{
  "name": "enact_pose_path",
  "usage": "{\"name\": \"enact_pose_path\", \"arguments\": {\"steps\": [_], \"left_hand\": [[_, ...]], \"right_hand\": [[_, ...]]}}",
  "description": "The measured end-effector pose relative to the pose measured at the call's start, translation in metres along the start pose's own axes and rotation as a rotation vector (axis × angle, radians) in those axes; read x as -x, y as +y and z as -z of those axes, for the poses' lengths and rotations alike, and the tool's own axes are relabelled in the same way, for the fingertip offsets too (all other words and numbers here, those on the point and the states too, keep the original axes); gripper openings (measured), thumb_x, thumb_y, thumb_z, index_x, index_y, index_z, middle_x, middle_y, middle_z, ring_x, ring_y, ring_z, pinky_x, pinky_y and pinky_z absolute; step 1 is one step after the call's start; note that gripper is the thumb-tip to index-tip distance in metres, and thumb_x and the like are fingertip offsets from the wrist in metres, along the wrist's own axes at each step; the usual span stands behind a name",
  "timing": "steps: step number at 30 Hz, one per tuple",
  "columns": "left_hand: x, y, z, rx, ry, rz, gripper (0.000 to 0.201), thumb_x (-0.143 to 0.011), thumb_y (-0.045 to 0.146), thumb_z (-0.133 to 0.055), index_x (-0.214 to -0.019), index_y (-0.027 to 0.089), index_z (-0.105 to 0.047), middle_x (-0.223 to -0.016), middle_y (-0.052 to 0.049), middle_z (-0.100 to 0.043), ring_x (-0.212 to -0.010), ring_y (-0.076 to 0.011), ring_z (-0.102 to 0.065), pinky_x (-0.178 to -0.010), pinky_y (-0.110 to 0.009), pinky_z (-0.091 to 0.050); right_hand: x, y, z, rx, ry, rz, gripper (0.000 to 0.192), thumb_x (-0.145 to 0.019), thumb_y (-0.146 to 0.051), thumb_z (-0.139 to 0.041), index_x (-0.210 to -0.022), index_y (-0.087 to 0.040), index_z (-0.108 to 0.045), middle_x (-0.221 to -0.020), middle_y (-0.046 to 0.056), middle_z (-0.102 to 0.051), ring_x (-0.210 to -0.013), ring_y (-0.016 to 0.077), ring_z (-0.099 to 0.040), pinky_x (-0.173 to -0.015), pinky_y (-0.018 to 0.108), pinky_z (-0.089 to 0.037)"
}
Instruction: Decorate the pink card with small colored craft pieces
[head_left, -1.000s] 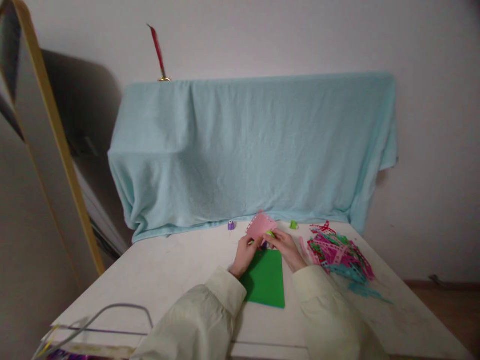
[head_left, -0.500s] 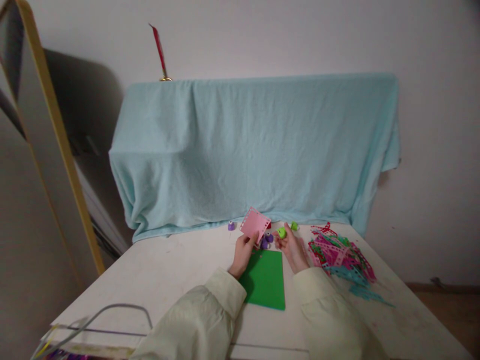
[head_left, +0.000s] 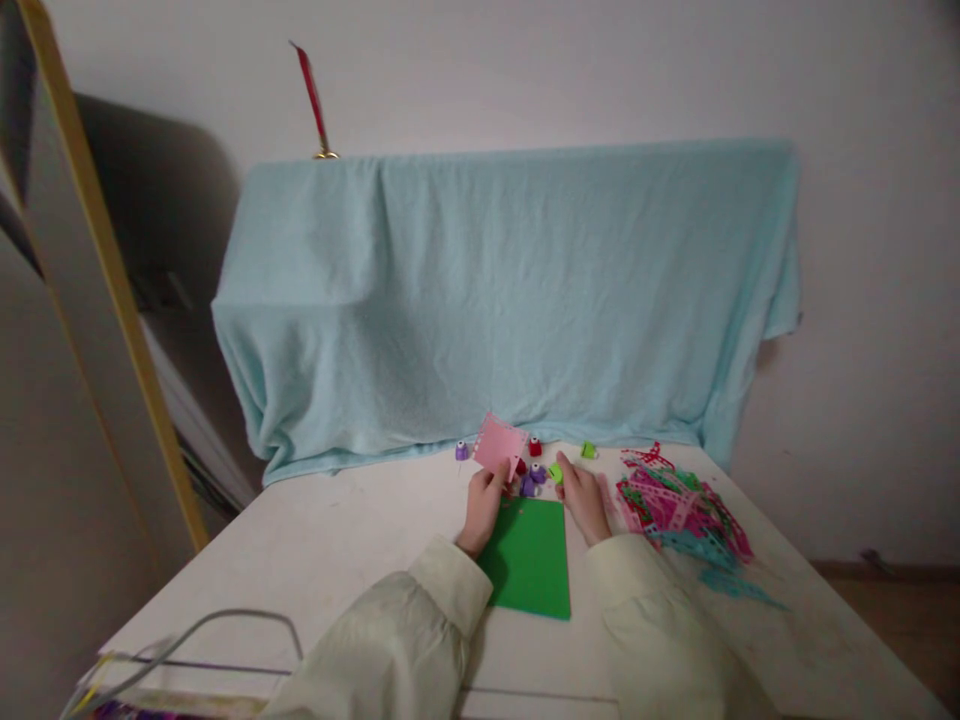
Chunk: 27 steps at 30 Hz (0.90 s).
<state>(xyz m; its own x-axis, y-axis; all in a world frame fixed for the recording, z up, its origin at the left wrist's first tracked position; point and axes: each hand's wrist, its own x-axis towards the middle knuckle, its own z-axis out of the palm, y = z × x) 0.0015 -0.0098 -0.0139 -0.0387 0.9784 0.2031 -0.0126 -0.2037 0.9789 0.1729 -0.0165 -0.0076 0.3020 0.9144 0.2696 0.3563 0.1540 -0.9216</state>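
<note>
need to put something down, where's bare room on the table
Widest: the table left of the left hand, between blanket and grey tube. Smaller: right of the right sleeve, nearer than the paper strips. Crowded: beyond the green paper, with small punches.

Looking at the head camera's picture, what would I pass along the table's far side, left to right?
Small purple gadget, pink sheet, rear red gadget, held light-green gadget, rear light-green gadget, pile of colourful strips.

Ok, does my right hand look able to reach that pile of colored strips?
Likely yes: the pile of strips lies just right of your right hand, with nothing tall between, though its fingers seem occupied by a small green piece.
</note>
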Motion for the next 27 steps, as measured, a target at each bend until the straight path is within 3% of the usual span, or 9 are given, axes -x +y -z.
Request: {"name": "enact_pose_path", "arguments": {"steps": [3,8,20,27], "left_hand": [[0.000,0.000,0.000,0.010,0.007,0.003,0.057,-0.074,0.063,-0.052,-0.069,0.008,-0.065,-0.063,-0.010,-0.064,-0.053,-0.0156,-0.057,-0.048,-0.024,-0.041],[0.000,0.000,-0.001,0.004,0.006,0.013,0.056,-0.074,0.064,-0.052,-0.068,0.009,-0.065,-0.059,-0.008,-0.063,-0.051,-0.0154,-0.057,-0.046,-0.023,-0.040],[0.002,0.003,-0.002,-0.011,0.015,0.006,0.056,-0.075,0.063,-0.051,-0.068,0.009,-0.064,-0.062,-0.010,-0.064,-0.052,-0.0153,-0.058,-0.048,-0.024,-0.041],[0.002,0.003,-0.003,0.098,-0.113,0.089,0.055,-0.075,0.062,-0.053,-0.070,0.009,-0.065,-0.063,-0.010,-0.064,-0.051,-0.0151,-0.058,-0.048,-0.024,-0.041]], "right_hand": [[0.004,-0.001,-0.001,0.144,-0.026,0.102,0.051,-0.080,-0.063,-0.041,-0.056,-0.020,-0.053,-0.049,0.002,-0.056,-0.051,0.0169,-0.053,-0.052,0.025,-0.036],[0.004,0.003,-0.003,0.255,0.005,0.114,0.041,-0.076,-0.061,-0.050,-0.078,-0.021,-0.057,-0.058,0.001,-0.059,-0.058,0.0186,-0.056,-0.053,0.025,-0.035],[0.002,0.012,-0.008,0.159,-0.061,0.149,0.025,-0.067,-0.042,-0.064,-0.078,-0.020,-0.061,-0.067,0.000,-0.062,-0.062,0.0168,-0.055,-0.057,0.025,-0.039],[0.000,0.014,-0.008,0.203,-0.083,0.167,0.022,-0.064,-0.036,-0.066,-0.078,-0.019,-0.066,-0.079,0.004,-0.066,-0.075,0.0200,-0.058,-0.071,0.030,-0.044]]}}
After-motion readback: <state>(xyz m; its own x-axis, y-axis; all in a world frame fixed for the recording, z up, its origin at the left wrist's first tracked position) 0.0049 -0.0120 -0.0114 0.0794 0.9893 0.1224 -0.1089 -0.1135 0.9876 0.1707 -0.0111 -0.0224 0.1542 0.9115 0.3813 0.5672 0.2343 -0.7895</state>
